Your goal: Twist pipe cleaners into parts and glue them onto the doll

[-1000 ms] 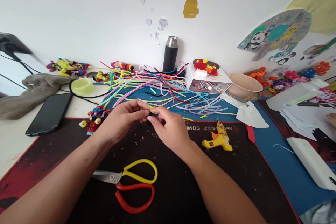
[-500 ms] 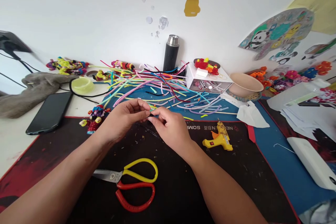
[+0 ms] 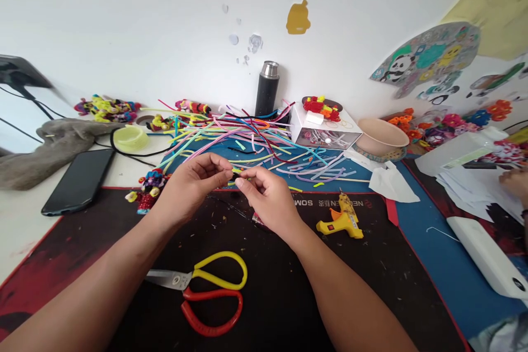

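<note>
My left hand [image 3: 202,179] and my right hand [image 3: 266,192] meet over the back of the dark mat [image 3: 272,297], fingertips nearly touching. Between them is a small black fuzzy piece [image 3: 235,176], which looks like a bit of pipe cleaner. Both hands pinch it between thumb and fingers, which partly cover it. Scissors [image 3: 214,291] with one yellow and one red handle lie on the mat below my hands. A yellow glue gun [image 3: 342,221] rests to the right. Left of my left wrist stands a small pipe-cleaner figure [image 3: 146,192], partly hidden by the arm.
Behind my hands spreads a heap of coloured pipe cleaners [image 3: 231,135]. A black thermos [image 3: 267,91], a white box [image 3: 322,131] and a beige bowl [image 3: 381,136] stand at the back. A phone [image 3: 78,181] lies left. Another person's hand [image 3: 513,181] shows at the right edge.
The view has tilted slightly. My fingertips have parted a little, showing more of the black piece. Another person's hand has come in at the right edge.
</note>
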`<act>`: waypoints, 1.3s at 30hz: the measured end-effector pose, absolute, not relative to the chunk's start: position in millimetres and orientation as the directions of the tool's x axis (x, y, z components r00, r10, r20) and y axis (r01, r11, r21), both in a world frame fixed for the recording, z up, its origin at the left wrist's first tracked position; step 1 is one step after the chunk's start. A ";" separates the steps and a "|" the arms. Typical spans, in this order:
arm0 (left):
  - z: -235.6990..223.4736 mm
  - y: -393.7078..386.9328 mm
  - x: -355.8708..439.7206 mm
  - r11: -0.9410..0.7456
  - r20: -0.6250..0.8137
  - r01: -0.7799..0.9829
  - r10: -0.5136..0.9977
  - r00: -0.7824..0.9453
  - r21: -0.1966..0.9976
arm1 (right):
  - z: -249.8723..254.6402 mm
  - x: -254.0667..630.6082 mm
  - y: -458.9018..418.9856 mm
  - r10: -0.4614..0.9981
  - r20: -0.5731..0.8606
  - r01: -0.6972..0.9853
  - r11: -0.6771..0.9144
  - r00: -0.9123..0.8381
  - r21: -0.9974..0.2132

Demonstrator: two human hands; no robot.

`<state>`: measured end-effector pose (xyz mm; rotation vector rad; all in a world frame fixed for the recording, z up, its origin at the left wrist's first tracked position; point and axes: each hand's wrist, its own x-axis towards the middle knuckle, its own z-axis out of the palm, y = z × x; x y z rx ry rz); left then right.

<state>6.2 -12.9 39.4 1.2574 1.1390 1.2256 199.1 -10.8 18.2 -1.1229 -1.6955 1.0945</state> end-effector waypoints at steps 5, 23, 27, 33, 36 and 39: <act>39.0 -14.0 3.5 -0.062 0.057 0.069 0.995 0.078 0.996 | 23.2 198.8 -10.5 0.955 0.022 0.112 0.057 -0.296 -0.992; 39.0 -15.3 -8.3 -0.433 0.373 0.513 0.901 0.221 0.741 | 28.0 201.1 -10.4 0.955 -0.021 0.071 0.000 -0.296 -0.997; 38.5 -15.6 -7.7 -0.494 0.422 0.540 0.868 0.261 0.682 | 28.5 200.9 -10.8 0.955 -0.020 0.065 0.000 -0.297 -0.998; 36.4 -15.6 -9.1 -0.582 0.492 0.559 0.809 0.322 0.591 | 28.2 200.4 -9.9 0.945 -0.039 -0.012 -0.046 -0.323 -0.999; 36.1 -16.1 -9.2 -0.596 0.508 0.562 0.797 0.328 0.573 | 28.8 200.7 -9.4 0.936 -0.061 -0.040 -0.080 -0.347 -0.996; 36.8 -16.4 -8.2 -0.608 0.513 0.550 0.789 0.337 0.573 | 29.2 201.0 -9.0 0.929 -0.081 -0.057 -0.109 -0.361 -0.992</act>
